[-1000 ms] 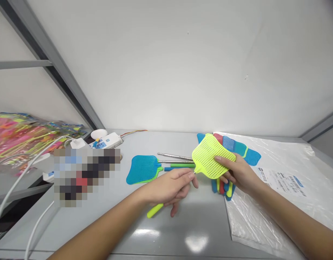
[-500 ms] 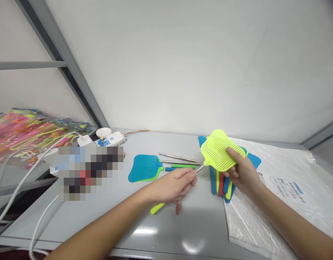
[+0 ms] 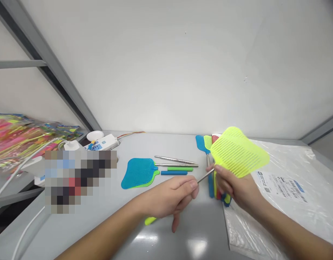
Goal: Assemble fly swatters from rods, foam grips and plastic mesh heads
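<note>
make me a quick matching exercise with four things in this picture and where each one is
1. yellow swatter
2. blue swatter head
3. power strip
4. white plastic package

A. on the table's right side, with a printed label
B. lying over a green swatter
C. held by the left hand and the right hand
D. beside a white oval object

Pairs: 1-C, 2-B, 3-D, 4-A
</note>
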Tool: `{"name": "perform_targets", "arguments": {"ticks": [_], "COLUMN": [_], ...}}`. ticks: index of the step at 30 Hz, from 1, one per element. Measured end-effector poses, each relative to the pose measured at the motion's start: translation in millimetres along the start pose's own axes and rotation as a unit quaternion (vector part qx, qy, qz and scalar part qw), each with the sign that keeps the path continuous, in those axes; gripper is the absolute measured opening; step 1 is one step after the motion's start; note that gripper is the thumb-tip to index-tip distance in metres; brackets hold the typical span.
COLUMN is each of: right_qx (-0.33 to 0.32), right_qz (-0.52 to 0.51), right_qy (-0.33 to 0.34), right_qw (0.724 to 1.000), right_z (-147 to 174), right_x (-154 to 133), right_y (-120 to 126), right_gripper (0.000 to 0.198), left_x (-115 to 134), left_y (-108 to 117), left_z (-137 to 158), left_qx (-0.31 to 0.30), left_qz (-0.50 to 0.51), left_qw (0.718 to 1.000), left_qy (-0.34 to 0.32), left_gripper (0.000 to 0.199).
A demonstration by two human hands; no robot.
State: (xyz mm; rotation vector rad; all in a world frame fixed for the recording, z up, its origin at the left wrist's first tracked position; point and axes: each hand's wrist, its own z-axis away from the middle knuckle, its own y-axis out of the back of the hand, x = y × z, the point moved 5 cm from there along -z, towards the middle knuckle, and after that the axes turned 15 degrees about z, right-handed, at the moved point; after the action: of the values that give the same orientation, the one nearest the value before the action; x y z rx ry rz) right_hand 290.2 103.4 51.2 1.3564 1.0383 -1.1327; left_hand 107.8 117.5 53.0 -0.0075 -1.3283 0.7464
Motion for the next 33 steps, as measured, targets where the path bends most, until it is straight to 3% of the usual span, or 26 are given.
{"name": "perform_targets", "arguments": {"ticks": [3, 5, 7, 9, 12, 14, 18, 20, 23, 26, 28, 33], "right_qx": [0.094, 0.121, 0.088, 0.011, -0.054, -0.014, 0.164, 0.188, 0.152, 0.021, -0.027, 0.045], "right_qz": [-0.050, -0.067, -0.063, -0.046, -0.013, -0.010, -0.086, -0.106, -0.093, -0.032, -0.015, -0.057], "right_qy": [0.025, 0.026, 0.007, -0.017, -0.011, 0.014, 0.069, 0.081, 0.072, 0.030, 0.030, 0.070], "right_qw": [0.994, 0.990, 0.994, 0.999, 0.998, 1.000, 0.980, 0.973, 0.981, 0.999, 0.999, 0.995], "right_z": [-11.7, -14.6, -11.6, -3.1, 8.7, 7.1, -11.1, -18.7, -18.0, -6.7, 0.8, -2.3], "right_x": [-10.2, -10.7, -5.4, 2.1, 6.2, 1.2, -15.8, -19.3, -13.1, -0.2, 2.3, -10.1], "right_y": [21.0, 23.8, 12.2, -7.6, -21.5, -7.4, 51.4, 64.3, 49.1, 9.3, -6.4, 14.1], "right_gripper": [0.021, 0.020, 0.021, 0.024, 0.027, 0.027, 0.022, 0.023, 0.023, 0.027, 0.033, 0.029], "left_x": [3.0, 1.3, -1.6, -3.2, -1.6, 1.0, 6.7, 7.3, 4.8, 2.3, 2.5, 11.5], "left_y": [9.8, 14.7, 14.7, 10.2, 2.6, 2.0, 13.9, 18.7, 18.4, 13.6, 11.5, 14.9], "left_z": [1.7, 1.0, -0.6, -1.8, -1.3, 0.8, 5.9, 7.2, 6.3, 3.8, 2.8, 4.9], "left_qx": [0.019, 0.033, 0.033, 0.020, -0.008, -0.020, 0.011, 0.028, 0.034, 0.024, 0.015, 0.003], "left_qz": [-0.036, -0.051, -0.048, -0.038, -0.035, -0.049, -0.108, -0.131, -0.138, -0.140, -0.149, -0.179], "left_qw": [0.999, 0.998, 0.998, 0.999, 0.999, 0.998, 0.994, 0.991, 0.990, 0.990, 0.988, 0.984], "left_qy": [0.005, 0.011, 0.012, 0.009, 0.009, 0.015, 0.018, 0.020, 0.024, 0.020, 0.020, 0.023], "left_gripper": [0.036, 0.036, 0.034, 0.032, 0.033, 0.035, 0.039, 0.039, 0.039, 0.038, 0.039, 0.040]}}
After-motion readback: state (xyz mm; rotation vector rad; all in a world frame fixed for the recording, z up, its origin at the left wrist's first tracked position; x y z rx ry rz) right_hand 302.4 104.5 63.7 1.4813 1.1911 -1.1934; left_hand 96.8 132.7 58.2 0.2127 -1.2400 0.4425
